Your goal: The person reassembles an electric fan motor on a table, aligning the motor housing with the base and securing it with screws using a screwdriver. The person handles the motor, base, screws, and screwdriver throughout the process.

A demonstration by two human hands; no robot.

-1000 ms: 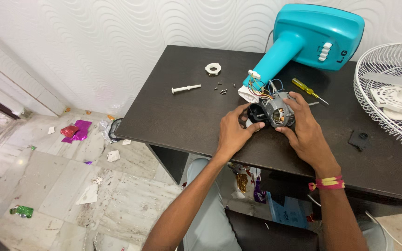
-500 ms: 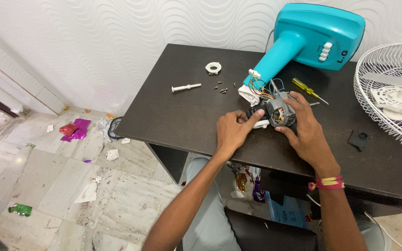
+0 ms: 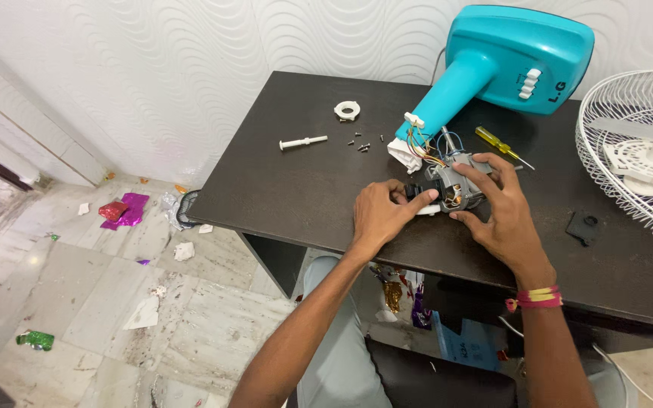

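A small grey fan motor [image 3: 456,189] with coloured wires lies on the dark table [image 3: 296,189], wired to the neck of a teal fan base [image 3: 504,64] lying on its side. My left hand [image 3: 381,213] grips the motor's black front end and a white part beside it. My right hand [image 3: 496,211] holds the motor from the right, fingers over its top. A red and yellow thread band sits on my right wrist.
A white screw pin [image 3: 302,141], a white ring nut [image 3: 347,110] and several small screws [image 3: 358,143] lie on the table's far left. A yellow-handled screwdriver [image 3: 502,146] lies behind the motor. A white fan grille [image 3: 636,155] and a black piece [image 3: 583,226] are right.
Both hands stay on the motor and have turned it slightly on the table. My left thumb now stretches across the motor's front. The view has shifted a little.
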